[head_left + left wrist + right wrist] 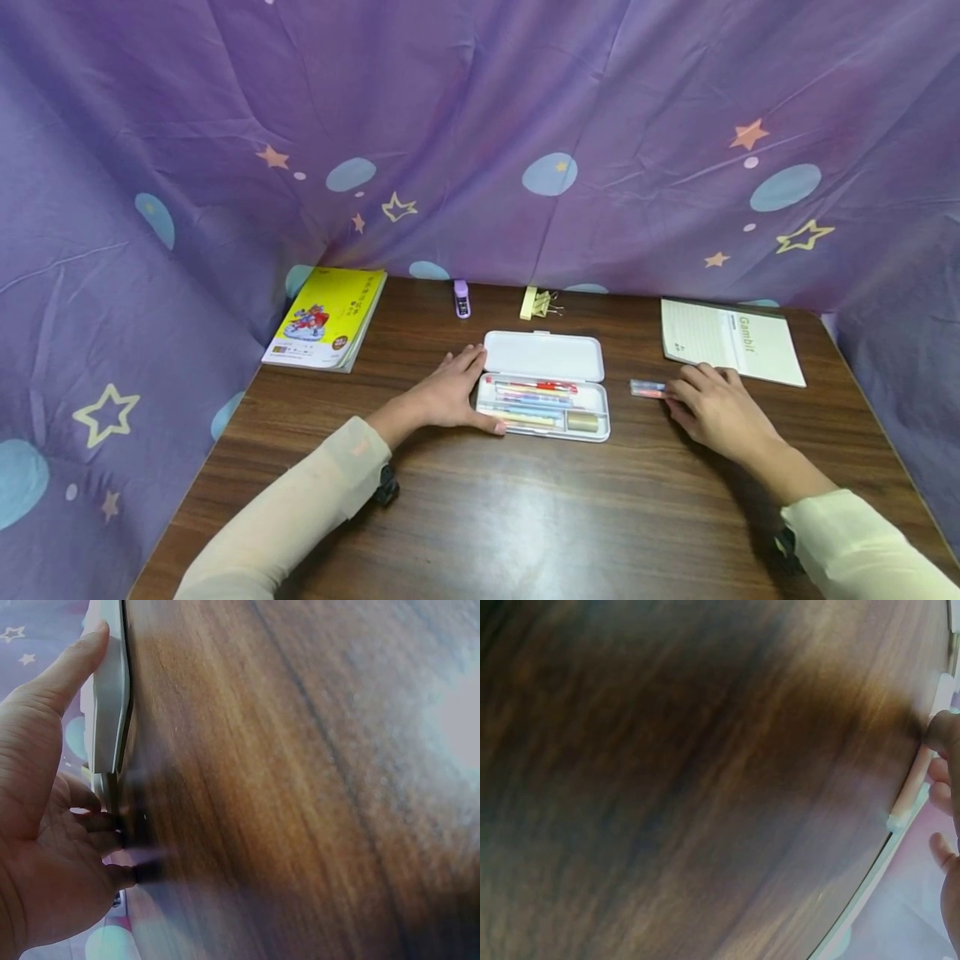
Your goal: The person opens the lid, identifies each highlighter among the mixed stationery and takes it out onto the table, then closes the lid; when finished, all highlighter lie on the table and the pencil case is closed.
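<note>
A white pencil case [543, 357] lies with its lid folded back on the table. Several pens [534, 402] and a gold-coloured block [582, 422] fill its tray. My left hand [442, 398] spans the case's left end, fingers spread, thumb along its front edge; in the left wrist view the thumb rests against the case's side [111, 705]. To the right of the case, my right hand [712, 412] pinches the right end of a blue and an orange-pink pen [647, 389] low over the table. The right wrist view shows the orange-pink pen [913, 787] at the fingertips.
Beyond the right hand lies a Gambit notebook [772, 346]. A yellow book [326, 317] sits at the back left. Along the back stand a purple stapler [461, 300], a pale yellow block [528, 303] and a binder clip [543, 305]. A purple curtain [480, 125] hangs behind the table.
</note>
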`<state>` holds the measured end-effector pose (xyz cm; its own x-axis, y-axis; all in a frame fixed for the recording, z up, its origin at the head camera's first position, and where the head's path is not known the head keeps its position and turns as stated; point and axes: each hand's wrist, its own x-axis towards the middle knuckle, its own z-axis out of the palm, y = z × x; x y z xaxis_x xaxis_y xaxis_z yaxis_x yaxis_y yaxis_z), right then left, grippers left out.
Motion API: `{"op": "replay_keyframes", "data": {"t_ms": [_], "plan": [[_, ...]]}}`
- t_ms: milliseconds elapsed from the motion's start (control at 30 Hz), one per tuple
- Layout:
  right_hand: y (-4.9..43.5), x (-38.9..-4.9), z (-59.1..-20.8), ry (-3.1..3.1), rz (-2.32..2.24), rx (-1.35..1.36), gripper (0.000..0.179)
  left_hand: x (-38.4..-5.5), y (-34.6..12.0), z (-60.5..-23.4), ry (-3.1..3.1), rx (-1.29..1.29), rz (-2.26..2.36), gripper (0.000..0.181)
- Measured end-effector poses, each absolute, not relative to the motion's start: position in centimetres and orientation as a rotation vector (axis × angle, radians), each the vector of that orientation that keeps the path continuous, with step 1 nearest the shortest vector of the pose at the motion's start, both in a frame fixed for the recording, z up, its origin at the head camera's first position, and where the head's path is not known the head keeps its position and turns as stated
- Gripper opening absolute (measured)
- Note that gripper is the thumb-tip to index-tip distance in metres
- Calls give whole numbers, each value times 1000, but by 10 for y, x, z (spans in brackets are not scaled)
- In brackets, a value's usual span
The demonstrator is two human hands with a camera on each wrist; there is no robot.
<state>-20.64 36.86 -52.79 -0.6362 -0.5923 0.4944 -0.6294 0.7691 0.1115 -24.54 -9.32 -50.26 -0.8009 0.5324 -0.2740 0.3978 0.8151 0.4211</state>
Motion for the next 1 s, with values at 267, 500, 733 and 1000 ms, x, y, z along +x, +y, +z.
{"op": "replay_keyframes", "data": {"t_ms": [267, 500, 733, 1000], "plan": [[366, -207, -526, -2464, 114, 920, 29, -245, -93, -503, 2625, 710, 493, 142], [337, -210, -512, -2523, 150, 947, 33, -245, -93, -500, 2611, 720, 521, 141], [282, -221, -506, -2525, 210, 1040, 24, -246, -95, -503, 2609, 721, 516, 142], [225, -228, -505, -2446, 242, 1211, 21, -246, -96, -504, 2611, 729, 527, 143]]}}
